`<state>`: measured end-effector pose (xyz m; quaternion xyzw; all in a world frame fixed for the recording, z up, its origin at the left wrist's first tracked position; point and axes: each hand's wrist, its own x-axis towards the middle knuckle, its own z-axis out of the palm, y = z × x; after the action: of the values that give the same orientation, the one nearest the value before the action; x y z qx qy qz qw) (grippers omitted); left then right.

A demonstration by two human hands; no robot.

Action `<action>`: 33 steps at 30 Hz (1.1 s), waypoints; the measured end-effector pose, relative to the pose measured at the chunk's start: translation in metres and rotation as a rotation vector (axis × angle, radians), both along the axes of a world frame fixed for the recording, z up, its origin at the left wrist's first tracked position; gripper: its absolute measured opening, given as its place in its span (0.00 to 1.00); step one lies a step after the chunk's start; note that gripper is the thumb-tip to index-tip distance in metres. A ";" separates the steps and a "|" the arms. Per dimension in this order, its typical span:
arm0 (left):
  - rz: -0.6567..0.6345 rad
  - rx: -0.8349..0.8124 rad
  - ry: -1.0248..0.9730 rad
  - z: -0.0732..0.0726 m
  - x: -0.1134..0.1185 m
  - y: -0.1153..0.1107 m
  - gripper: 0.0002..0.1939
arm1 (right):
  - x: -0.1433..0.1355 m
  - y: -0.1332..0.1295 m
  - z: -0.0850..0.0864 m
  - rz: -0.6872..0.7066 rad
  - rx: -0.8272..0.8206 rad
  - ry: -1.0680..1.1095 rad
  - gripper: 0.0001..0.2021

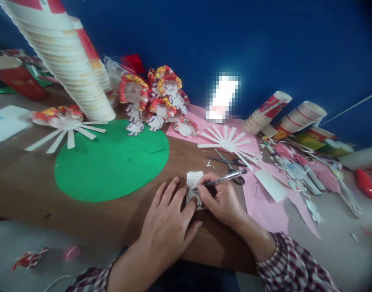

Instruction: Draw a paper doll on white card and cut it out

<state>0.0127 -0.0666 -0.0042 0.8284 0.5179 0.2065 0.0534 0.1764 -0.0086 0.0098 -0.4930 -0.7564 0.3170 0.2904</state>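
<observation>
A small white paper piece (194,177) with dark drawn lines lies near the front edge of the brown table (112,219). My left hand (170,219) rests flat beside it with fingers spread, fingertips on its left and lower side. My right hand (220,198) grips a pen (226,177), its tip hidden by my fingers at the paper's right side. Just behind my right hand, dark-handled scissors (231,163) lie on the table. A white paper fan of strips (227,144) lies behind the scissors.
A green paper oval (109,162) lies left; pink paper (265,202) lies right. Paper dolls with red-yellow rings (169,87) stand at the back. Tall cup stacks (67,61) rise back left, shorter ones (301,117) back right. Another strip fan (68,129) lies left.
</observation>
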 end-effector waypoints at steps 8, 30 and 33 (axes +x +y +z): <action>0.001 -0.010 0.014 0.000 0.001 0.001 0.18 | 0.002 0.001 -0.004 0.024 0.014 -0.035 0.05; 0.012 -0.004 0.093 0.003 0.003 -0.001 0.19 | 0.001 0.002 -0.007 0.031 0.032 0.037 0.05; 0.012 -0.012 0.097 0.003 0.003 0.000 0.19 | 0.001 0.003 -0.007 0.034 0.028 0.031 0.05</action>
<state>0.0156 -0.0664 -0.0008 0.8341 0.5259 0.1634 0.0320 0.1779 -0.0059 0.0026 -0.4708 -0.7645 0.3189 0.3037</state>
